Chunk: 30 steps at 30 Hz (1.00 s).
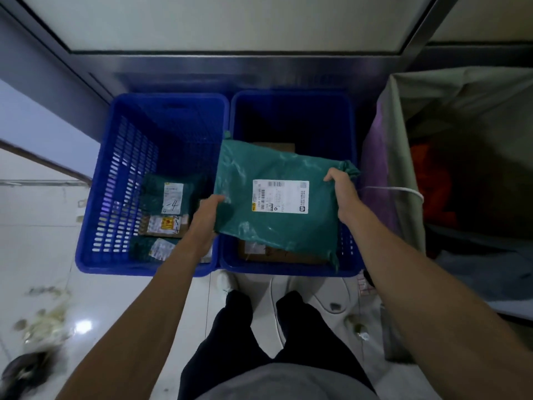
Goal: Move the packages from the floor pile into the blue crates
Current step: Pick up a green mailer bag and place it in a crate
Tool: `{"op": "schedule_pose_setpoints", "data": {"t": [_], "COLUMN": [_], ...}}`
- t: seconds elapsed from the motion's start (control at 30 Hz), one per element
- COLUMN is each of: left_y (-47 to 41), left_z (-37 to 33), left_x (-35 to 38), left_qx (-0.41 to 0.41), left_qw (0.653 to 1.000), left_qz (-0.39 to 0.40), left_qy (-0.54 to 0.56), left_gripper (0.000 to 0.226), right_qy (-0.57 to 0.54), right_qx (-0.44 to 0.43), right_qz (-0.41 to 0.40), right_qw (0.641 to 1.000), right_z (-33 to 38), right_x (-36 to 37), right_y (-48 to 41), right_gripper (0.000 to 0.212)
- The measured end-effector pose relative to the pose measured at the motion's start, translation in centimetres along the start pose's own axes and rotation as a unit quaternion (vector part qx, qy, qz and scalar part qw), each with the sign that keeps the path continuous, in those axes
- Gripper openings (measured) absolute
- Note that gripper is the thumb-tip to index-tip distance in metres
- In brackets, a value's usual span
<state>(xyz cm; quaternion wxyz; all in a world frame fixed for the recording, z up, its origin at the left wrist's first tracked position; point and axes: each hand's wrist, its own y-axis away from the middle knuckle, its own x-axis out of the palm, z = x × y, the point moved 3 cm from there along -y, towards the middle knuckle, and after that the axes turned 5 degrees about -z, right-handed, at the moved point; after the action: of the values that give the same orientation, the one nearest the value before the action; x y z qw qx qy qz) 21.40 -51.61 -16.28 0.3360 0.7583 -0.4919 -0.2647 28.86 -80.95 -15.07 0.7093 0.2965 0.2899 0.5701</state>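
Observation:
Two blue crates stand side by side on the floor in front of me, the left crate point(98, 203) and the right crate point(291, 95). I hold a large green plastic mailer point(259, 166) with a white label flat above the right crate. My left hand point(206, 219) grips its left edge and my right hand point(341, 192) grips its right corner. The left crate holds several small packages point(165, 197). Brown cardboard parcels point(259, 252) lie in the right crate, mostly hidden under the mailer.
A grey fabric sack bin point(403, 157) with a white cord stands just right of the crates. A metal door frame point(230, 67) runs behind them. Scattered debris point(46, 319) lies on the shiny tile floor at the left. My legs stand right before the crates.

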Motion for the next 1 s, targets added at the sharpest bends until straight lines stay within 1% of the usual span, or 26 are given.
{"op": "schedule_pose_setpoints", "data": {"t": [0.1, 0.2, 0.27, 0.37, 0.43, 0.5, 0.6, 0.73, 0.83, 0.9, 0.93, 1.0], "left_y": [-1.3, -2.7, -3.3, -4.0, -4.9, -5.5, -6.9, -7.9, -9.0, -10.9, -11.1, -11.0], "left_z": [1.6, 4.0, 5.7, 8.0, 9.4, 10.2, 11.2, 11.8, 12.7, 14.7, 15.1, 15.6], "left_x": [0.3, 1.0, 1.7, 2.6, 2.9, 3.0, 2.5, 2.2, 2.0, 1.7, 1.7, 1.7], "left_qx": [0.019, 0.006, -0.011, -0.023, -0.039, -0.055, -0.069, -0.076, -0.077, -0.081, -0.086, -0.092], "left_qw": [0.996, 0.991, 0.990, 0.987, 0.985, 0.981, 0.974, 0.970, 0.966, 0.963, 0.958, 0.949], "left_qz": [-0.007, -0.001, -0.004, -0.009, -0.005, 0.002, 0.001, -0.017, -0.011, -0.004, -0.005, -0.007], "left_qy": [-0.089, -0.131, -0.141, -0.157, -0.167, -0.185, -0.216, -0.232, -0.248, -0.258, -0.275, -0.303], "left_gripper": [0.042, 0.065, 0.071, 0.060, 0.070, 0.081, 0.094, 0.091, 0.103, 0.108, 0.109, 0.112], "right_qy": [0.014, 0.026, 0.033, 0.066, 0.090, 0.095, 0.087, 0.091, 0.100, 0.117, 0.131, 0.140], "right_qx": [0.015, 0.036, 0.055, 0.064, 0.073, 0.094, 0.100, 0.100, 0.097, 0.095, 0.091, 0.084], "right_qz": [-0.012, -0.026, -0.046, -0.059, -0.063, -0.059, -0.045, -0.036, -0.035, -0.024, -0.012, -0.003], "right_qw": [1.000, 0.999, 0.997, 0.994, 0.991, 0.989, 0.990, 0.990, 0.990, 0.988, 0.987, 0.987], "right_z": [-1.3, -3.5, -5.3, -8.4, -10.5, -13.0, -14.4, -15.3, -15.9, -15.7, -15.8, -16.7], "right_x": [-0.1, -0.5, -1.0, -1.6, -1.9, -2.2, -1.5, -1.0, -0.9, -0.4, -0.2, -0.1], "right_y": [-1.7, -3.3, -4.4, -6.4, -7.4, -8.5, -7.6, -8.0, -8.2, -6.9, -6.2, -5.5], "right_gripper": [0.024, 0.030, 0.042, 0.062, 0.077, 0.086, 0.081, 0.083, 0.078, 0.088, 0.088, 0.075]}}
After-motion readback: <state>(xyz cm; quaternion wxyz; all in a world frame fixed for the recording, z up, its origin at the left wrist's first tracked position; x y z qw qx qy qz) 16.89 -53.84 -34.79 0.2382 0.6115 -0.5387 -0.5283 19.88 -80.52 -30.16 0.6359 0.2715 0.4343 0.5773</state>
